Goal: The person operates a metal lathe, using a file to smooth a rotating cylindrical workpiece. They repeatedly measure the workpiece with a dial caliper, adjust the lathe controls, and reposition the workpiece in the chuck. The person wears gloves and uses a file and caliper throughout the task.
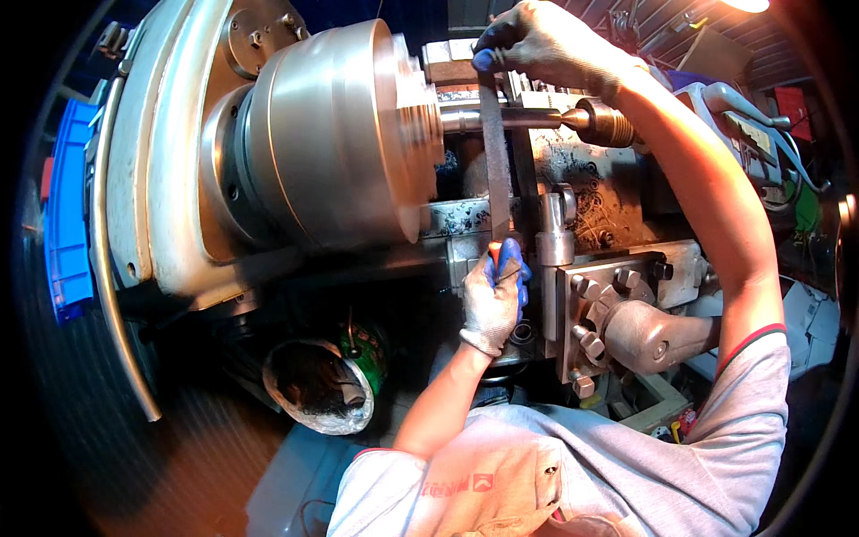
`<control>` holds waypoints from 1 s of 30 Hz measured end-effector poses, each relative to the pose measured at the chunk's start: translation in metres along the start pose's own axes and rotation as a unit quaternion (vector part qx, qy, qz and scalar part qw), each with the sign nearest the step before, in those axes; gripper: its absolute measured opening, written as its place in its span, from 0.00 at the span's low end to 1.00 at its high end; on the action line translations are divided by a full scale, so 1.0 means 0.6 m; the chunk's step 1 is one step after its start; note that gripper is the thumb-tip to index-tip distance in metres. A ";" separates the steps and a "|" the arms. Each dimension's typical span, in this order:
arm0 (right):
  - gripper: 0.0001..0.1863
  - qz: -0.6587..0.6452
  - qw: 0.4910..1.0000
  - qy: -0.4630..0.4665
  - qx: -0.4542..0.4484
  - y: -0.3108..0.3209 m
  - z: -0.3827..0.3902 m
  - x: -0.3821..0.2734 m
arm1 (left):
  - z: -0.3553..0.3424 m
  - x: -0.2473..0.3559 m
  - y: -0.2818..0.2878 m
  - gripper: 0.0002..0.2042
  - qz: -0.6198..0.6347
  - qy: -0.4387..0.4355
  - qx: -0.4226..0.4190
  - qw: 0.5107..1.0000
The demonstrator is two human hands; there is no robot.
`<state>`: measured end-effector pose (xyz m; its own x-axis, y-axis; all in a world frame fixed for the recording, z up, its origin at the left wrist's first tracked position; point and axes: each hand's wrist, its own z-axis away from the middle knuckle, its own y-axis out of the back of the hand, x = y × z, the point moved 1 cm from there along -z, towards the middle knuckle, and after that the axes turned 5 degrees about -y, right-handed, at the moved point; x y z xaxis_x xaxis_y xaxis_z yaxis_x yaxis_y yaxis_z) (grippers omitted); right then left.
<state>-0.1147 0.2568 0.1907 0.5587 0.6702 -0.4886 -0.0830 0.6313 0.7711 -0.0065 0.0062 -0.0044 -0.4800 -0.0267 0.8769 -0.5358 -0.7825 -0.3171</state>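
Note:
A long flat file [496, 170] lies across a shiny metal shaft [523, 119] on a lathe. My gloved left hand [490, 304] is closed round the file's orange handle [495, 251] at the near end. At the far end my gloved right hand [555, 45] pinches the file's tip between thumb and fingers. The shaft runs from the big lathe chuck [331, 134], which looks blurred as if spinning, to a pointed centre [586, 120] on the right. Both gloves are whitish with blue on the fingers.
Close to my right forearm stands the tool post [582, 313] with several square-headed bolts and a thick lever [658, 336]. Below the chuck sits a round bucket [319, 385] with a dark inside. A blue plastic bin [72, 210] and a bent metal bar [112, 268] are at the left.

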 end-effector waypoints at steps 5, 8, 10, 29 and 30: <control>0.17 0.009 1.000 -0.011 0.002 -0.030 -0.020 0.011 | 0.011 0.003 0.004 0.11 -0.103 -0.037 0.016 0.994; 0.17 -0.028 1.000 0.013 0.004 -0.026 -0.043 0.014 | -0.008 -0.019 0.023 0.09 -0.092 -0.051 0.011 0.994; 0.17 -0.063 0.998 0.017 -0.018 -0.021 -0.045 0.006 | -0.016 -0.015 0.020 0.09 -0.077 -0.031 0.019 0.996; 0.16 0.021 0.999 0.012 0.030 -0.007 -0.006 0.005 | 0.007 0.038 -0.014 0.10 0.021 0.083 -0.002 0.996; 0.17 -0.012 1.000 0.002 0.029 -0.013 -0.006 0.011 | 0.007 0.024 -0.011 0.10 0.028 0.067 -0.006 0.997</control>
<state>-0.1135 0.2575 0.1799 0.5574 0.6566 -0.5082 -0.0224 0.6237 0.7813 -0.0069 0.0086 0.0116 -0.5969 0.0133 0.8022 -0.5131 -0.7749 -0.3690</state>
